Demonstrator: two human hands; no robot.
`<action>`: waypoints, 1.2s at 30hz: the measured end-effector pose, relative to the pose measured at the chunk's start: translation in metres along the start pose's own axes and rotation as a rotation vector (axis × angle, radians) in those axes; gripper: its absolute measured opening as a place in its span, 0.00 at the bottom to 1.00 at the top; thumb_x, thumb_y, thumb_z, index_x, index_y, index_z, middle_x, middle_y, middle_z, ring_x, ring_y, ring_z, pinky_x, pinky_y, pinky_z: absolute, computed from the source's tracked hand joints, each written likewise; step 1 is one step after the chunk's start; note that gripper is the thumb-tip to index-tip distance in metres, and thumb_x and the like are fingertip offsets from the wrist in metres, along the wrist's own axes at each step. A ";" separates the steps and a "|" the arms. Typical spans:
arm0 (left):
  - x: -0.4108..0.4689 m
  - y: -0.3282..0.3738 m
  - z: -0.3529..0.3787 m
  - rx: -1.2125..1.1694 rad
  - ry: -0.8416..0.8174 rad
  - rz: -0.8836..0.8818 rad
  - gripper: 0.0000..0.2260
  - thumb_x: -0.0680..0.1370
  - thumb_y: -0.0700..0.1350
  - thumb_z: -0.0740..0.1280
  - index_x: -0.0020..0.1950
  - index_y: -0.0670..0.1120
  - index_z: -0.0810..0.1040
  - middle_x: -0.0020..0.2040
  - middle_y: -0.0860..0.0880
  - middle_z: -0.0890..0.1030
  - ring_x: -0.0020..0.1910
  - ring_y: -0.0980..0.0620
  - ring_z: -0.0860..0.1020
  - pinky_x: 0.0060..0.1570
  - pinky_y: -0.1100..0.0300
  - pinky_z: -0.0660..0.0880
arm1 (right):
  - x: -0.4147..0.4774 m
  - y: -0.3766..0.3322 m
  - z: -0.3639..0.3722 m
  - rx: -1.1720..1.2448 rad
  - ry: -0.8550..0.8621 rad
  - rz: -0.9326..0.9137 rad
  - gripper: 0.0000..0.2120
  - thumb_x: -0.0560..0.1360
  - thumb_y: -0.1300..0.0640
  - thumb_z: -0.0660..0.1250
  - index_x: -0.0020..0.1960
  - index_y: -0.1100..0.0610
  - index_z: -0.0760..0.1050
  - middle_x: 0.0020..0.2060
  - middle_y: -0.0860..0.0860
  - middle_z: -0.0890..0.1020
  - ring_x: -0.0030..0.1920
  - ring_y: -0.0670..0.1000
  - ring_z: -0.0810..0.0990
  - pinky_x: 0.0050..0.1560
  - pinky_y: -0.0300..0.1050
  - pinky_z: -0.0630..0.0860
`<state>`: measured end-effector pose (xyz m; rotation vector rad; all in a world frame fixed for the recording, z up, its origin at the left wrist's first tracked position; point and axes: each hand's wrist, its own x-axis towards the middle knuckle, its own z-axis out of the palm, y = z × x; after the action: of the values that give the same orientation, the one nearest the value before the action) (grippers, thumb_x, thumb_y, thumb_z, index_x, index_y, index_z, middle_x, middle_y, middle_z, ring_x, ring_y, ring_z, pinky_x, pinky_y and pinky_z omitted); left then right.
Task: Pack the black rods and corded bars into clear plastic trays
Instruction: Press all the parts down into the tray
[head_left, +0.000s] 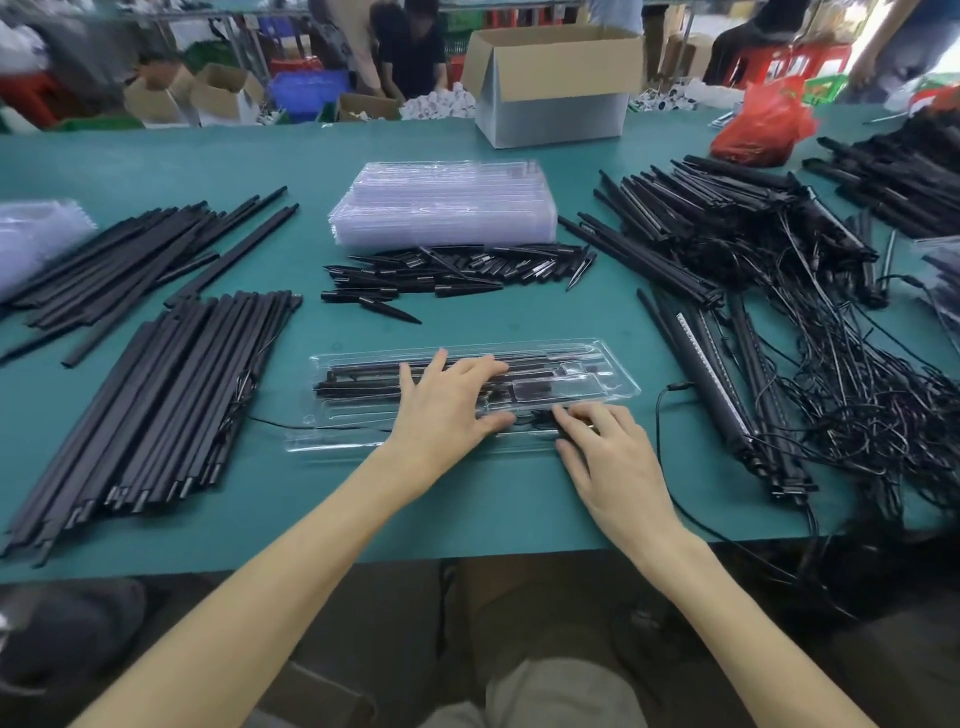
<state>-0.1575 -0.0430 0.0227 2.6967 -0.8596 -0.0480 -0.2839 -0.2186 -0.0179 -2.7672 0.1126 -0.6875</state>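
A clear plastic tray (615, 382) lies on the green table in front of me with black rods (358, 382) in its slots. My left hand (447, 402) lies flat on the tray's middle, fingers spread over the rods. My right hand (605, 457) rests at the tray's near right edge, its fingers touching a black cord (535, 418) bunched in the front slot. Loose black rods (156, 410) are piled at the left. Corded bars (727, 395) with tangled cables lie at the right. A stack of clear trays (447, 208) stands behind.
Short pointed black pieces (447, 275) lie between the tray and the stack. More rods (135, 260) lie at the far left, beside another tray pile (36, 234). A cardboard box (556, 83) and a red bag (763, 122) stand at the back. People work behind the table.
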 end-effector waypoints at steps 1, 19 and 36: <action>0.000 0.001 0.000 0.005 0.004 -0.003 0.29 0.77 0.63 0.67 0.76 0.60 0.65 0.77 0.59 0.67 0.80 0.42 0.55 0.74 0.29 0.49 | 0.000 -0.001 0.000 -0.017 0.008 -0.009 0.17 0.79 0.57 0.69 0.66 0.59 0.78 0.56 0.51 0.80 0.58 0.55 0.77 0.58 0.51 0.76; 0.004 0.005 0.014 0.066 0.046 0.137 0.27 0.81 0.59 0.63 0.78 0.52 0.65 0.75 0.53 0.66 0.78 0.50 0.60 0.75 0.32 0.50 | -0.016 0.007 -0.011 0.028 0.054 -0.067 0.18 0.75 0.68 0.70 0.64 0.58 0.80 0.62 0.49 0.82 0.62 0.51 0.80 0.70 0.44 0.71; 0.001 -0.001 0.020 0.210 -0.113 0.187 0.43 0.76 0.74 0.46 0.83 0.50 0.43 0.83 0.55 0.41 0.81 0.54 0.38 0.76 0.36 0.38 | -0.013 0.003 -0.022 0.211 0.210 -0.008 0.10 0.77 0.69 0.64 0.54 0.61 0.80 0.47 0.49 0.80 0.51 0.52 0.79 0.51 0.44 0.76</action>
<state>-0.1590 -0.0484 0.0039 2.8134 -1.2101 -0.0726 -0.3054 -0.2255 -0.0062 -2.4915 0.0681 -0.9345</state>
